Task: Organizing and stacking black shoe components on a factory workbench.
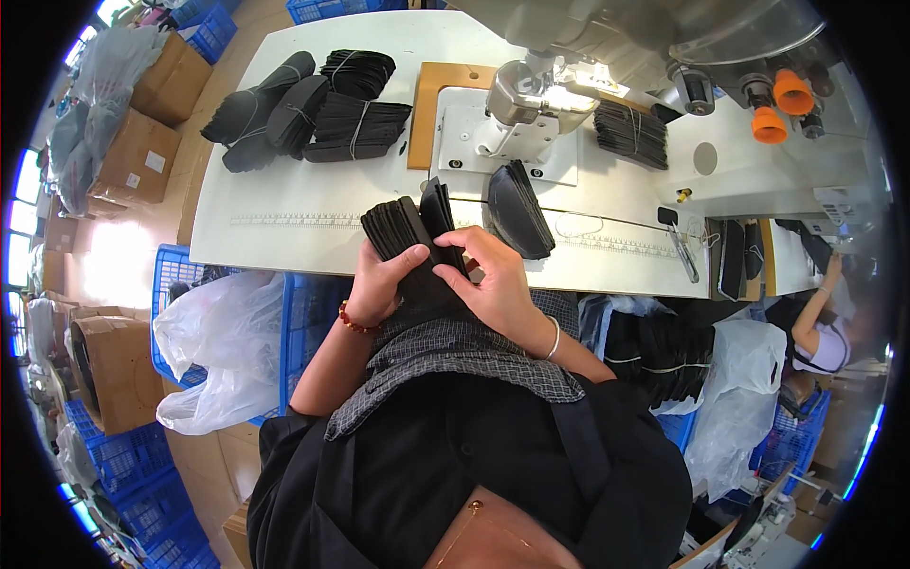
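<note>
My left hand (381,277) is wrapped round a thick stack of thin black fabric pieces (387,228), held upright over the table's front edge. The fingers of my right hand (488,277) pinch a thinner group of the same black pieces (435,211), fanned slightly apart from the stack. The lower ends of the pieces are partly hidden by my hands. Just to the right, a loose half-round pile of black pieces (519,211) lies on the white table (313,242). Behind it stands a sewing machine head (531,109) on a metal plate.
Several string-tied black bundles (355,128) lie at the back left, another bundle (630,135) right of the machine. A small tool (679,245) lies at the right. Blue crates (296,332) and plastic bags (223,332) stand below the table. A co-worker (821,327) sits at far right.
</note>
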`<state>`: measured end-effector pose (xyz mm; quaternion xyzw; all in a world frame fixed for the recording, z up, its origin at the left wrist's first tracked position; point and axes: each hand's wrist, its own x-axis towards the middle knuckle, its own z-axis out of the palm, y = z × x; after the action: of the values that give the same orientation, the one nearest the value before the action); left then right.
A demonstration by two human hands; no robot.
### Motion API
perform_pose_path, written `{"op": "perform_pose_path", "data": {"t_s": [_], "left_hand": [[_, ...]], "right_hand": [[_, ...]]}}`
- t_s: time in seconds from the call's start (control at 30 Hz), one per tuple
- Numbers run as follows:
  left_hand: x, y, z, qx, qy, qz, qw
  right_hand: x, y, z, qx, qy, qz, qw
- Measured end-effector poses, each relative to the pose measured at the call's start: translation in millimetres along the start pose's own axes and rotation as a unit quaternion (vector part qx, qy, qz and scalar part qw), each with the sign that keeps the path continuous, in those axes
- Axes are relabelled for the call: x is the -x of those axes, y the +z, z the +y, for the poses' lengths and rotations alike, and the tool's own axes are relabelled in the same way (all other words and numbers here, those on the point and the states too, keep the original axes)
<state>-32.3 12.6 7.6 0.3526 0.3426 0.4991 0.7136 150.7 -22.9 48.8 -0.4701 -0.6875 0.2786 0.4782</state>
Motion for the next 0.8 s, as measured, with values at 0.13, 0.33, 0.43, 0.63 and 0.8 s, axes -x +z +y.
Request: {"op": "perform_pose_path", "data": {"t_s": [0.13, 0.33, 0.43, 0.63, 0.8], "left_hand": [[0.4, 0.2, 2.7, 0.023, -0.017, -0.004, 1.0], [-1.3, 2.4, 2.9, 0.024, -0.019, -0.018, 0.999], [-0.3, -1.2, 3.3, 0.023, -0.012, -0.017, 1.0], [-0.4, -0.7, 3.4, 0.03, -0.029, -0.013, 0.999], [-1.8, -0.9, 0.2, 0.014, -0.007, -0.011, 1.0]], "right_hand": [[-0.2, 3.9, 1.2, -0.049, 0.009, 0.027, 0.998], [1.4, -5.5, 1.1, 0.01, 0.007, -0.032, 0.999], [-0.7, -2.7, -3.2, 0.013, 0.026, -0.036, 0.999], [-0.4, -1.4, 9.0, 0.011, -0.008, -0.025, 1.0], [-0.7, -0.7, -0.2, 0.042, -0.007, -0.02, 0.999]]}}
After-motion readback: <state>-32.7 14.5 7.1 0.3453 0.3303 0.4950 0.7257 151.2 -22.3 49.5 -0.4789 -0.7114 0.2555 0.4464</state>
